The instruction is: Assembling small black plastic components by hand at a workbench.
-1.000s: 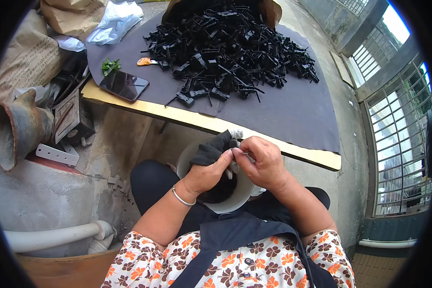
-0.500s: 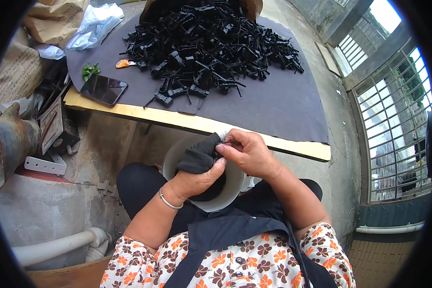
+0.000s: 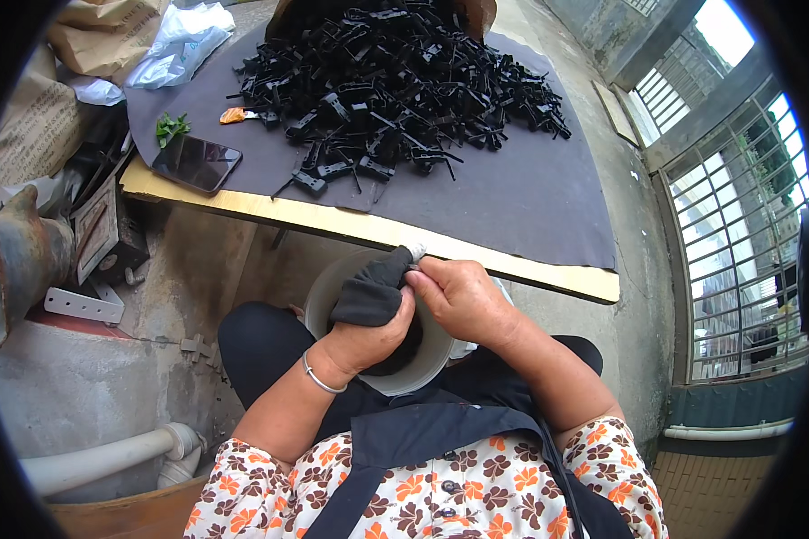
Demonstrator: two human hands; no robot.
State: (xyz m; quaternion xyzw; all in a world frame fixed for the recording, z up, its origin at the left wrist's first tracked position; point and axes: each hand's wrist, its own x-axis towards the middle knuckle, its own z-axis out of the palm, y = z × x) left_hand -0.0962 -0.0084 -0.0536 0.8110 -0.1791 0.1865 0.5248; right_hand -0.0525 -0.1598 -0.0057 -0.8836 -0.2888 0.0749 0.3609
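Note:
A black cloth cover wraps the fingers of my left hand, with whitish wrapping at one fingertip. That hand is closed, its thumb pressed along the cloth, and whatever lies inside its grip is hidden. My right hand meets it at the fingertips, thumb and forefinger pinched together on something too small to make out. Both hands are over a pale bucket between my knees, which has dark contents. Beyond them, a heap of black plastic parts with thin arms covers much of the table.
The table's pale front edge runs just beyond my hands. On its left lie a phone, a green leafy sprig and a small orange-handled thing. Paper sacks and white plastic bags crowd the far left. A barred window stands at right.
My right hand has turned slightly, and its fingers have closed in nearer the left fingertips. The left hand has shifted only a little. The heap looks the same.

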